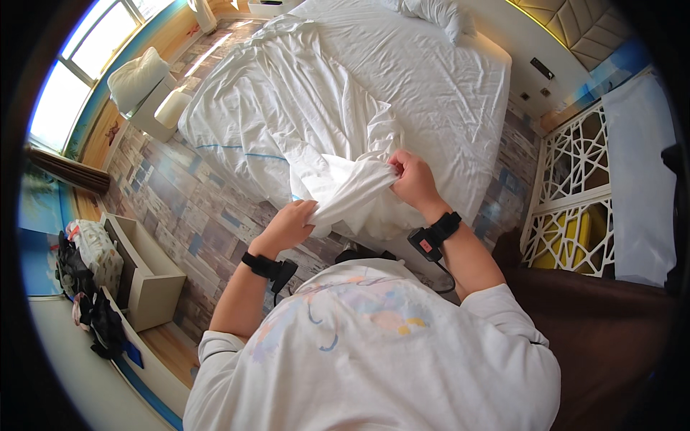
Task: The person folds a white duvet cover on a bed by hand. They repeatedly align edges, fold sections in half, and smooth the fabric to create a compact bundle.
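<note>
A white duvet cover or sheet (pixel 307 102) with a thin blue line lies in loose folds across the near left part of the bed. My left hand (pixel 288 223) grips one piece of its edge near the foot of the bed. Farther right, my right hand (pixel 412 178) pinches another part of the same cloth between thumb and fingers, so a twisted band of fabric stretches between both hands. Under it, a smooth white fitted sheet (pixel 453 108) covers the mattress. Black straps with small devices are on both wrists.
A crumpled white pillow or bedding (pixel 439 19) lies at the bed's far end. At left stand a white seat with a pillow (pixel 139 78) and an open cabinet (pixel 156 291) near bags and clothes. A white lattice screen (pixel 574 188) and brown cover (pixel 582 323) are at right.
</note>
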The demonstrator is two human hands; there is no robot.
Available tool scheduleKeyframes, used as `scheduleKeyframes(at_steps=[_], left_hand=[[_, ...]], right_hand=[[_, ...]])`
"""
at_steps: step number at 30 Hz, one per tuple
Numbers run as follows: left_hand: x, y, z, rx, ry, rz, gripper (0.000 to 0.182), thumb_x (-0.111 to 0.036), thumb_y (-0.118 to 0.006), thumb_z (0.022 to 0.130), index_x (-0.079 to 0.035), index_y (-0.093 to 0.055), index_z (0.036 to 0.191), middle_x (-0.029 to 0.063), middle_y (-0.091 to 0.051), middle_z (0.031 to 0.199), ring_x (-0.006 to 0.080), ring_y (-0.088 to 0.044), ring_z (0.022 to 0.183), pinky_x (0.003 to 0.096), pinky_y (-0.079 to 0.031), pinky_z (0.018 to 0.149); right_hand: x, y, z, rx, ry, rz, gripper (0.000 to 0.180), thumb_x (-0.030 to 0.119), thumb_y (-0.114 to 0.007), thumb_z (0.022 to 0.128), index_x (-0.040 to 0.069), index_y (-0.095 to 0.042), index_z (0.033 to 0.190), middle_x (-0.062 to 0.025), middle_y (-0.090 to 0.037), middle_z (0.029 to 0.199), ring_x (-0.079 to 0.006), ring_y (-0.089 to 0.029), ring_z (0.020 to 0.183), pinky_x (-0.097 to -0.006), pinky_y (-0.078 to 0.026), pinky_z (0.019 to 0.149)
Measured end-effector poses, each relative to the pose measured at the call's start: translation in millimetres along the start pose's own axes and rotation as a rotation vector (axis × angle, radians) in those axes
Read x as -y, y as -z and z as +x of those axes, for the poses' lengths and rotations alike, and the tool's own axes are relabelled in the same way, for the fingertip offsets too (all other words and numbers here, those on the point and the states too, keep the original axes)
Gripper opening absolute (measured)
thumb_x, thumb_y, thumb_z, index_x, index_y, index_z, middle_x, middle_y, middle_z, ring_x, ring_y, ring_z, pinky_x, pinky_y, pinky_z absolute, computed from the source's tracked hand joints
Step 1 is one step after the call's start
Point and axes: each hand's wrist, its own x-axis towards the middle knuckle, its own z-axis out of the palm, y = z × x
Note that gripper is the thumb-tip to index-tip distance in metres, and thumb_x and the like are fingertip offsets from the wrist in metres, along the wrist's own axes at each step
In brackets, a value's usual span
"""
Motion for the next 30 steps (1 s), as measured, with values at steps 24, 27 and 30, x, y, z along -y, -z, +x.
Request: scheduleKeyframes(at_steps=[24,27,30], left_hand=[[-120.6,-138.7,-159.8,0.258,0.168,-0.600,0.063,-0.056,-0.045,0.109,-0.001,-0.067,0.131,0.0117,-0.075,0.117,0.0235,-0.069,0.110,0.0345,-0.050,0.100],[-145.5,-153.6,-128.8,0.345,0.152,-1.101,0.072,-0.063,-0.031,0.108,-0.008,-0.039,0.154,0.0134,-0.059,0.143,0.0274,-0.060,0.128,0.0411,-0.045,0.110],[-175.9,-184.2,-93.4,0.196,0.185,-1.547,0.076,-0.064,-0.029,0.108,-0.010,-0.027,0.161,0.0144,-0.053,0.152,0.0286,-0.056,0.136,0.0438,-0.045,0.112]], right_hand=[[82.9,34.3,-146.6,0.774,0.111,0.043,0.051,0.019,-0.066,0.081,-0.004,-0.066,0.127,-0.0248,-0.073,0.114,-0.0388,-0.070,0.107,-0.0417,-0.055,0.091],[83.3,53.2,-154.2,0.818,0.120,0.178,0.056,0.023,-0.069,0.081,-0.006,-0.064,0.129,-0.0248,-0.072,0.116,-0.0373,-0.070,0.106,-0.0403,-0.055,0.091],[68.4,66.0,-174.1,0.866,0.212,0.283,0.065,0.023,-0.072,0.080,-0.003,-0.058,0.137,-0.0253,-0.071,0.116,-0.0367,-0.070,0.105,-0.0399,-0.054,0.092]])
